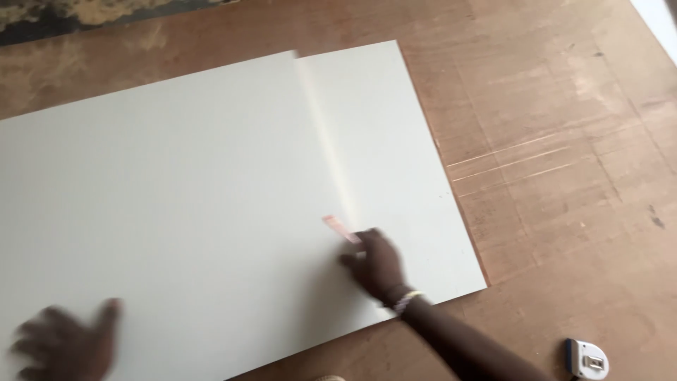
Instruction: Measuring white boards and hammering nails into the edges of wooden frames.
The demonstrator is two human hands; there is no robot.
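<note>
On the one white board lying flat on the wooden table, the right hand pinches one small pinkish pencil near the board's right edge, while the blurred left hand rests open, fingers spread, at its lower left corner, and one tape measure sits off the board's lower right corner.

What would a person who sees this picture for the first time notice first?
A large white board covers most of the scratched wooden table. The right hand presses a small pinkish pencil-like thing onto it near the middle, while the blurred left hand rests flat at its lower left. A tape measure lies lower right.
</note>
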